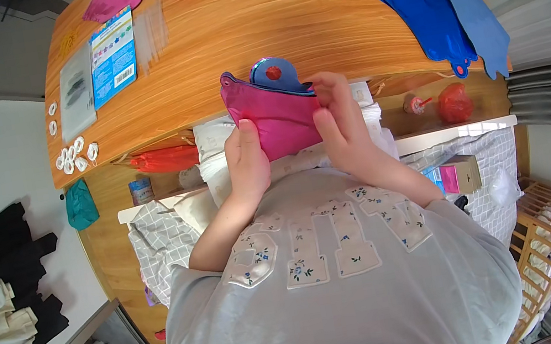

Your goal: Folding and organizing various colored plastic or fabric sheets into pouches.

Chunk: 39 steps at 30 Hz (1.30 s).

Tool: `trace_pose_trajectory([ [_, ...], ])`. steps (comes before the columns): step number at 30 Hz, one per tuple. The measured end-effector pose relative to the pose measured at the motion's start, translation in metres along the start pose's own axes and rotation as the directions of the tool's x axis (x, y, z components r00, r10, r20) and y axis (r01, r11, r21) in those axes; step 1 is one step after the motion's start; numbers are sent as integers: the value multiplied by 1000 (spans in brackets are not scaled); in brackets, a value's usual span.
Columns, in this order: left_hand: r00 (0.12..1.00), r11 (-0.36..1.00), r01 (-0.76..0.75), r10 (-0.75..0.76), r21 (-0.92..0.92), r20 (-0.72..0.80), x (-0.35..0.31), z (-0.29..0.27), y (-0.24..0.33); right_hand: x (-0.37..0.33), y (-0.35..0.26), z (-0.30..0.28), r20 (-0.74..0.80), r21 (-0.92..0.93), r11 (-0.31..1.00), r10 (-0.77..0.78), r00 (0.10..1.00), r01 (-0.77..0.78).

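Observation:
Both my hands hold a flat, uninflated magenta foil balloon (276,120) in front of my chest, by the table's near edge. My left hand (248,158) grips its lower left part, with the thumb lying on the foil. At the right edge, the fingers and thumb of my right hand (341,115) close on the balloon. From behind its top edge rises a rounded, shiny blue piece (289,78) with a red spot; whether the two are joined I cannot tell. A small ringed tab shows at the balloon's upper left corner.
On the wooden table (219,44) lie more flat foil balloons, among them a dark blue one (425,15) and a grey-blue one (480,24). To the left are a blue printed card (113,57), clear plastic strips (152,37), a clear bag (74,96) and several white coils (68,158).

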<state>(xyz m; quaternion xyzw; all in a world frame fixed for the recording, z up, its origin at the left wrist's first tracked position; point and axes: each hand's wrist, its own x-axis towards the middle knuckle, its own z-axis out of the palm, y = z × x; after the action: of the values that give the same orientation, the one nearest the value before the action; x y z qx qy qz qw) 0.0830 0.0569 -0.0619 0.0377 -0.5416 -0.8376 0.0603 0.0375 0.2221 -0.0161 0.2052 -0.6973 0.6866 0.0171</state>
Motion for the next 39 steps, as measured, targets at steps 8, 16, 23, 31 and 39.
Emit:
trace_pose_trajectory([
  [8, 999, 1000, -3, 2, -24, -36, 0, 2, 5, 14, 6, 7, -30, -181, 983, 7, 1000, -13],
  [16, 954, 869, 124, 27, -478, 298, 13, -23, 21, 22, 11, 3, -112, -178, 984, -39, 993, 19],
  [23, 949, 961, -277, 278, -26, 149, 19, -24, 9, 27, 11, 2, -131, -207, 978, 9, 991, -36],
  [31, 966, 970, -241, 238, -17, -95, 21, 26, 32, 25, 14, 6, -147, -297, 954, -73, 986, 26],
  [39, 974, 930, 227, -222, -289, 48, 24, -3, 16, 21, 5, 3, -39, -245, 967, -84, 996, 72],
])
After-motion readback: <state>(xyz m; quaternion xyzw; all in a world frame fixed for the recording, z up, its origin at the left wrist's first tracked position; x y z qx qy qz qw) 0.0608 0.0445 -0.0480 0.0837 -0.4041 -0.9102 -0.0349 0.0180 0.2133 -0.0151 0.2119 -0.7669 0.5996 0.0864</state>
